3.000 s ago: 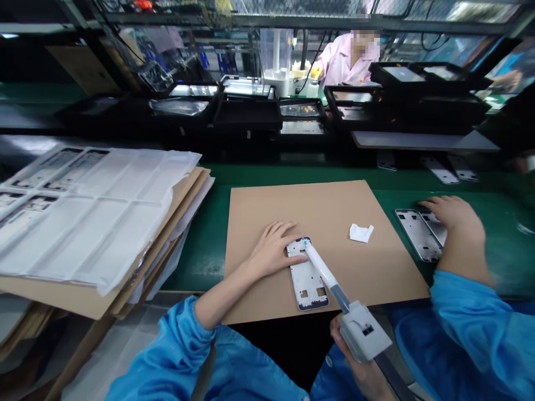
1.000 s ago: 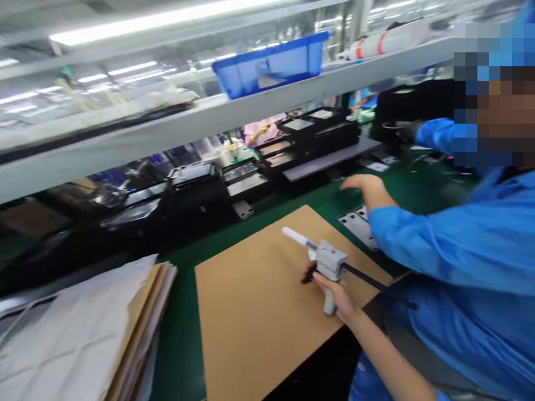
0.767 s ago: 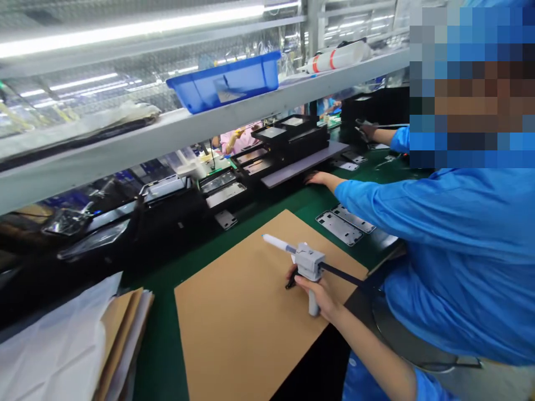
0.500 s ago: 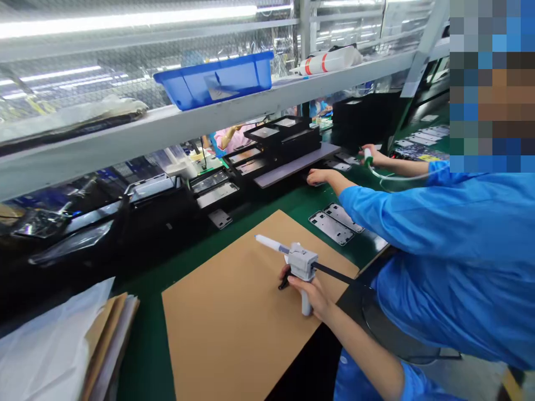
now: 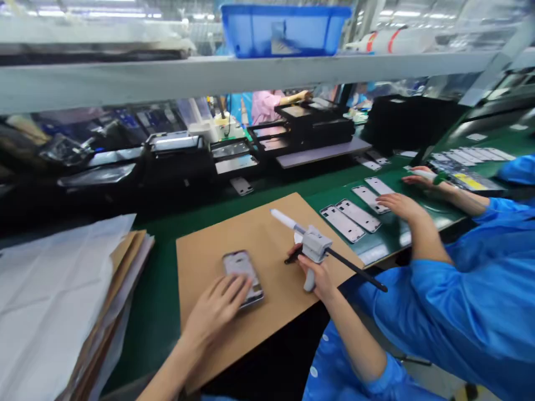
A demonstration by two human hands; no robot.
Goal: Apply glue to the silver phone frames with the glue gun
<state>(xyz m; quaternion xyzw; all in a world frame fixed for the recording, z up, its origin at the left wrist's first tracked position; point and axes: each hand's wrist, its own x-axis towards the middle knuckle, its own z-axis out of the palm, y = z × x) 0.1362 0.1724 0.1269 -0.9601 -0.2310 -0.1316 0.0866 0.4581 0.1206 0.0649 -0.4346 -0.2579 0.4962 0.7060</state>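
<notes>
My left hand (image 5: pixel 217 312) is over the near end of a phone housing (image 5: pixel 241 263), fingers curled on it and thumb hidden. This grey, dark-edged piece lies at the brown cardboard sheet (image 5: pixel 267 328); whether it is fully down I cannot tell. To its right my right hand (image 5: pixel 316 274) is wrapped round the handle of a grey glue gun (image 5: pixel 316 244). Fingers are at its black trigger. The gun's white nozzle points up and left over the cardboard, and its black rod sticks out behind, down to the right.
A paper stack (image 5: pixel 62 301) lies at left. Black trays (image 5: pixel 175 145) line the back beneath a shelf with a blue bin (image 5: pixel 286 30). At right, a co-worker's hand (image 5: pixel 403 206) touches one of several flat phone panels (image 5: pixel 343 223) on the green table (image 5: pixel 163 267).
The view has swung right and down. My left hand has come into view with the phone housing on the cardboard. My right hand still grips the glue gun. The co-worker's near hand has moved onto a panel.
</notes>
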